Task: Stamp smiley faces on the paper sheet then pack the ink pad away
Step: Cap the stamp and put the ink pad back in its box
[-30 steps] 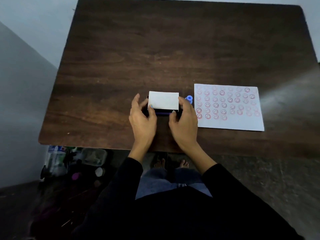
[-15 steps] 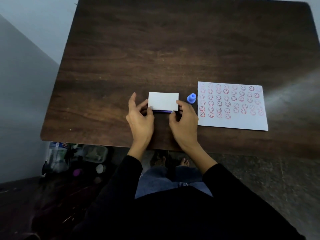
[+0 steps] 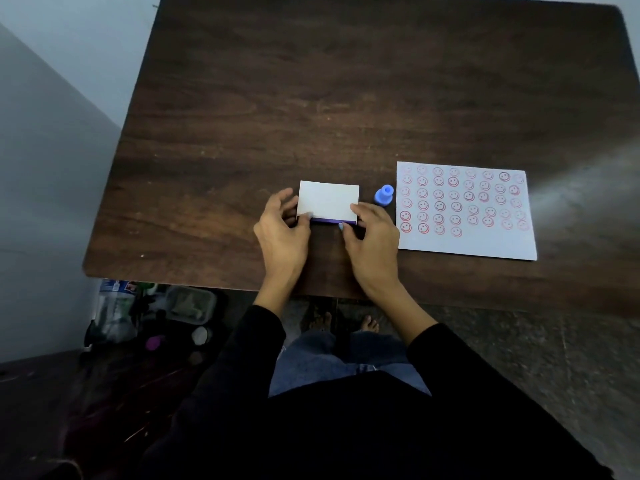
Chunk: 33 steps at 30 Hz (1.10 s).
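Gripping the white ink pad box (image 3: 328, 201), both hands meet.

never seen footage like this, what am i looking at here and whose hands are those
There is no machine here. The single view comes from a camera worn on a person's head, looking down at their own hands over a dark wooden table. The left hand and right hand both grip a white box with a purple edge along its near side, probably the ink pad's case. Beside it stands a small blue stamp. To the right lies a paper sheet covered with rows of red smiley faces.
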Available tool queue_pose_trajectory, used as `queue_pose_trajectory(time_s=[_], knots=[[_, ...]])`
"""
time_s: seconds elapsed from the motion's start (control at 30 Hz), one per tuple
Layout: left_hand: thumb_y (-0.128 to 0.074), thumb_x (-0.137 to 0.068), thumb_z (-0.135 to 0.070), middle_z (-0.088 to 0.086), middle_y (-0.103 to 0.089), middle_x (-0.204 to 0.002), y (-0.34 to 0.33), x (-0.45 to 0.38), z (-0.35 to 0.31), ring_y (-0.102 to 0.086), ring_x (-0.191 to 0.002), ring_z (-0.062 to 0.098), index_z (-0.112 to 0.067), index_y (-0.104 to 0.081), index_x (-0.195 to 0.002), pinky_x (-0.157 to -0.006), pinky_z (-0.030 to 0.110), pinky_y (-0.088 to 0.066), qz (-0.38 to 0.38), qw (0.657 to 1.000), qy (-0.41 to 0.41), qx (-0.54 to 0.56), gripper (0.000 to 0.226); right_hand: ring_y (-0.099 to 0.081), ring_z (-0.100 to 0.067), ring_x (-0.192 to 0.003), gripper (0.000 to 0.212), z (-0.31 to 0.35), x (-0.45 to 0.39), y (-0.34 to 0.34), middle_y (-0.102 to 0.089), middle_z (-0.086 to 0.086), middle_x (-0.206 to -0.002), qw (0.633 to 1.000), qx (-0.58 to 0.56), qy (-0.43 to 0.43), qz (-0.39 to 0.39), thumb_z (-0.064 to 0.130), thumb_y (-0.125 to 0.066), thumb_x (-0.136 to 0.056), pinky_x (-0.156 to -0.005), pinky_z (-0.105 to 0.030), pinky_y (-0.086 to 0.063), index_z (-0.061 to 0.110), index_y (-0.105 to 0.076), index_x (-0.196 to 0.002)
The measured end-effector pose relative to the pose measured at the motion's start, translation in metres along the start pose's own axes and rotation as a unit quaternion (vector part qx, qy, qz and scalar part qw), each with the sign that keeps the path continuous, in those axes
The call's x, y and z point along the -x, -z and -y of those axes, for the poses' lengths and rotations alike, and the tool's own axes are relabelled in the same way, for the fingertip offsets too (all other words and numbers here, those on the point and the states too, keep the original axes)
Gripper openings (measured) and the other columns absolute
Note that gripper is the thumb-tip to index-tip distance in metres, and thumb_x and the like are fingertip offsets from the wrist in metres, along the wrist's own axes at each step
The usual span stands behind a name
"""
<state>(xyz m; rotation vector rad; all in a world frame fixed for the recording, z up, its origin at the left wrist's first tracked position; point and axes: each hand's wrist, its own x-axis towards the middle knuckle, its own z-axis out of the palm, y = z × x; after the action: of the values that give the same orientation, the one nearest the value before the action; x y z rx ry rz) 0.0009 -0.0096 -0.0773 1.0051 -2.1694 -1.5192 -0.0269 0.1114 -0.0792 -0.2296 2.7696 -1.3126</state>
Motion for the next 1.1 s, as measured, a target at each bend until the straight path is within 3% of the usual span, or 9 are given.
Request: queue_pose_trajectory(time_s=[0.17,0.43,0.63,0.73,0.8,0.9,1.0,1.1], knots=[[-0.069,-0.078,-0.002,0.01,-0.069,-0.111,0.001,0.0,0.0,-0.065,-0.095,0.012,-0.007,-0.06,-0.115,-0.085,0.025,-0.055,0.007,0.999,-0.009,-0.03,0.038,-0.057,-0.028,-0.111,0.032,-0.001,-0.001,0.0,-0.06,-0.016,-0.12,1.0,0.02,0.009,-0.002,0.006,-0.065,-0.083,-0.1,-0.039,-0.046,-0.001,-0.062,-0.114],[-0.071,-0.075,-0.005,0.005,-0.068,-0.113,0.003,-0.002,-0.005,-0.062,-0.089,0.01,-0.01,-0.059,-0.119,-0.082,0.022,-0.053,0.016,0.998,-0.008,-0.06,0.046,-0.059,-0.03,-0.105,0.033,-0.003,0.002,0.002,-0.061,-0.018,-0.115,1.0,-0.017,0.025,0.001,0.001,-0.065,-0.081,-0.092,-0.046,-0.051,0.001,-0.061,-0.114],[-0.07,-0.076,-0.004,0.008,-0.069,-0.111,0.003,0.002,-0.008,-0.062,-0.09,0.008,-0.008,-0.058,-0.119,-0.077,0.011,-0.048,0.018,0.998,-0.008,-0.062,0.044,-0.06,-0.027,-0.101,0.028,-0.005,-0.001,0.007,-0.063,-0.015,-0.113,0.999,-0.006,0.031,0.015,0.004,-0.065,-0.082,-0.091,-0.042,-0.051,0.001,-0.064,-0.11],[-0.071,-0.076,-0.005,0.008,-0.068,-0.111,0.003,0.002,-0.009,-0.061,-0.09,0.007,-0.009,-0.058,-0.119,-0.076,0.009,-0.047,0.019,0.998,-0.001,-0.066,0.045,-0.06,-0.025,-0.095,0.03,-0.003,-0.002,0.018,-0.064,-0.011,-0.108,0.998,0.008,0.047,-0.038,0.011,-0.067,-0.08,-0.086,-0.032,-0.049,0.007,-0.063,-0.109],[-0.071,-0.076,-0.005,0.008,-0.067,-0.114,0.003,0.002,-0.009,-0.061,-0.091,0.007,-0.009,-0.056,-0.121,-0.077,0.01,-0.047,0.021,0.998,0.004,-0.065,0.048,-0.059,-0.026,-0.097,0.027,-0.006,-0.007,0.029,-0.065,-0.01,-0.106,0.991,0.029,0.068,-0.109,0.01,-0.064,-0.079,-0.087,-0.035,-0.046,0.009,-0.062,-0.106],[-0.071,-0.076,-0.005,0.007,-0.065,-0.119,0.002,0.002,-0.011,-0.059,-0.093,0.007,-0.011,-0.053,-0.125,-0.085,0.018,-0.05,0.024,0.997,0.01,-0.072,0.053,-0.052,-0.027,-0.113,0.032,-0.024,-0.019,0.051,-0.061,-0.011,-0.121,0.986,0.094,0.034,-0.134,0.014,-0.057,-0.086,-0.098,-0.036,-0.036,0.01,-0.055,-0.118],[-0.07,-0.075,-0.003,0.006,-0.066,-0.118,0.0,0.004,-0.012,-0.06,-0.092,0.006,-0.012,-0.054,-0.125,-0.092,0.031,-0.053,0.03,0.997,-0.002,-0.075,0.053,-0.037,-0.032,-0.132,0.043,-0.051,-0.026,0.068,-0.044,-0.014,-0.143,0.97,0.229,-0.027,-0.079,0.028,-0.046,-0.095,-0.109,-0.044,-0.026,0.011,-0.041,-0.134],[-0.07,-0.073,-0.003,0.005,-0.068,-0.116,-0.001,0.005,-0.013,-0.061,-0.092,0.005,-0.012,-0.055,-0.123,-0.094,0.036,-0.053,0.026,0.996,-0.01,-0.082,0.054,-0.022,-0.032,-0.141,0.051,-0.067,-0.024,0.075,-0.028,-0.014,-0.153,0.96,0.27,-0.069,-0.018,0.036,-0.04,-0.097,-0.114,-0.047,-0.018,0.012,-0.031,-0.14]])
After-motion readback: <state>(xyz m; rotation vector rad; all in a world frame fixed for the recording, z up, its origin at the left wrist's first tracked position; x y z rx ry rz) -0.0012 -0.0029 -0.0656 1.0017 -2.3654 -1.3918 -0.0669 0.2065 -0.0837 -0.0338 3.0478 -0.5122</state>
